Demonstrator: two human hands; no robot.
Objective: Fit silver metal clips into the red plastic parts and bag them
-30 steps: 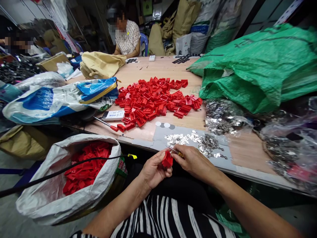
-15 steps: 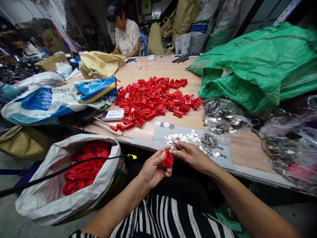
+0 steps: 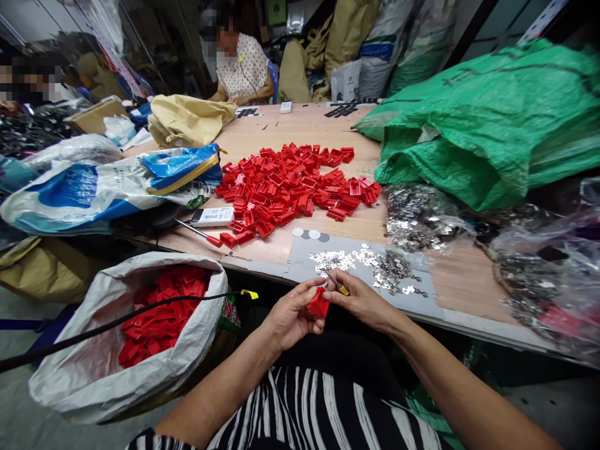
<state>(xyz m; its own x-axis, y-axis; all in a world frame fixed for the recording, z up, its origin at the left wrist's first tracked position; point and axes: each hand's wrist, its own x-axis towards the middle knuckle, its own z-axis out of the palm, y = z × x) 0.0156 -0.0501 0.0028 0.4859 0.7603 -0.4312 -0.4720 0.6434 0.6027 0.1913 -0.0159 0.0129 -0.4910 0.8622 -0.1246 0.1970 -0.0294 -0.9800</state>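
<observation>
Moved since the frame half a second ago: right hand (image 3: 363, 301), sitting slightly lower at the red piece (image 3: 318, 304); co-worker (image 3: 242, 69) across the table (image 3: 262, 129), shifted rightward, covering more of the blue chair (image 3: 274, 82).

Contents, left to right:

Blue-and-white bag (image 3: 84, 190), one, crumpled, at the table's left side.
White sack (image 3: 70, 375), one, mouth open, below the table edge; holds loose red parts (image 3: 164, 312).
Tan cloth bag (image 3: 187, 119), one, lying behind the blue-and-white bag.
White rectangular device (image 3: 213, 217), one, flat on the table, near a red-handled tool (image 3: 213, 240).
Left hand (image 3: 290, 312), closed round the red piece, held in front of the table edge.
Red pile (image 3: 285, 187), many similar parts, heaped mid-table.
Right hand, fingers gripping a yellow-handled tool (image 3: 344, 290), slanted; its fingertips meet the red piece's right side.
Small metal pieces (image 3: 332, 261), scattered on a gray sheet (image 3: 300, 252), just beyond the right hand.
Clear plastic bag (image 3: 417, 219), containing metal pieces.
Green sack (image 3: 487, 119), one, large, creased, at right.
</observation>
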